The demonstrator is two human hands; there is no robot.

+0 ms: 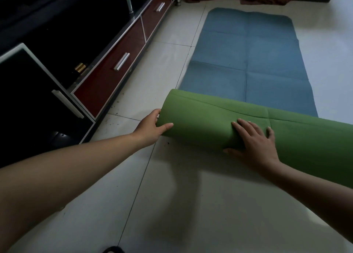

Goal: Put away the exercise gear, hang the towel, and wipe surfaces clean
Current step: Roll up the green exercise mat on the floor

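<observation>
Tiled floor [191,205]: yoga mat [200,123] half rolled, left hand [150,127] curled round roll end, right hand [254,144] flat on top, fingers [244,124] apart; next, presumably, even forward rolling.

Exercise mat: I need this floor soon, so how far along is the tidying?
Done: the near part of the mat is rolled up, green side out. In hand: the left hand grips the roll's end, the right hand presses flat on top. Left: the blue stretch lies unrolled on the floor; dirt specks sit by the cabinet; no towel or cloth shows.
</observation>
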